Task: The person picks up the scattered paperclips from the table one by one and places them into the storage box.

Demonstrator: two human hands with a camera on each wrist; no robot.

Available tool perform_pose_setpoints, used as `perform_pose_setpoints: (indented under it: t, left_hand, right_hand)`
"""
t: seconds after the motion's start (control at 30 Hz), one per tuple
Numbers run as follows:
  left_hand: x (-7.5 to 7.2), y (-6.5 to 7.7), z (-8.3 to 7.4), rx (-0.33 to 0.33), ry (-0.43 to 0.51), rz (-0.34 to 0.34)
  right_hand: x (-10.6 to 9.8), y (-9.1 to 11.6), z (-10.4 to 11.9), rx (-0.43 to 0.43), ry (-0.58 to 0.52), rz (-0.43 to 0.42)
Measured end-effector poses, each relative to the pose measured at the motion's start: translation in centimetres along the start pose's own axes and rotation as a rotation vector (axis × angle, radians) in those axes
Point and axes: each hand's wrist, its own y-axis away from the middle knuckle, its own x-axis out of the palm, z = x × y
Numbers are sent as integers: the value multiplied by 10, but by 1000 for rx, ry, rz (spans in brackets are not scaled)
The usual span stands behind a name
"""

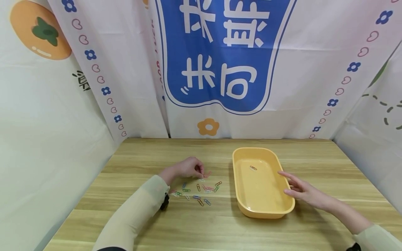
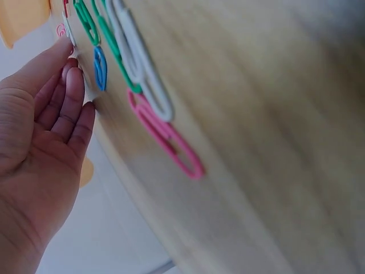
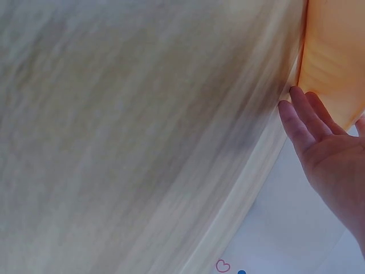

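In the head view the left hand (image 1: 190,168) reaches low over the table, its thumb and index fingertips pinched together at a pink paper clip (image 1: 207,174). A white paper clip (image 1: 201,180) lies just below those fingertips. More coloured paper clips are scattered near the wrist, among them a brown one (image 1: 198,187), a green one (image 1: 186,190) and a blue one (image 1: 207,202). The right hand (image 1: 303,192) rests against the right side of a yellow tray (image 1: 257,215), fingers nearly straight, thumb over the rim. Inside the tray lie paper clips (image 1: 253,168), one reddish brown and one pale.
The wooden table (image 1: 125,209) meets a printed white cloth (image 1: 138,104) at its back edge. Cloth also hangs at both sides. In the left wrist view, pink (image 2: 165,134), white and green paper clips lie close beneath the forearm side of the hand.
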Motion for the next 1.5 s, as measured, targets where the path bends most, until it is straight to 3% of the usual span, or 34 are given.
perform_pose_setpoints:
  t: [0.53,0.9,1.2,1.5]
  left_hand:
    - [0,2,2,2,53,-12]
    - [0,2,4,-19,136,-43]
    - [-14,2,-17,44,186,-107]
    - [-43,-8,-59,116,158,-163]
  right_hand:
    - [0,0,-2,-31,-8,4]
    - [0,0,1,12,11,-1]
    - [2,1,0,32,29,-13]
    - [2,1,0,24,29,-8]
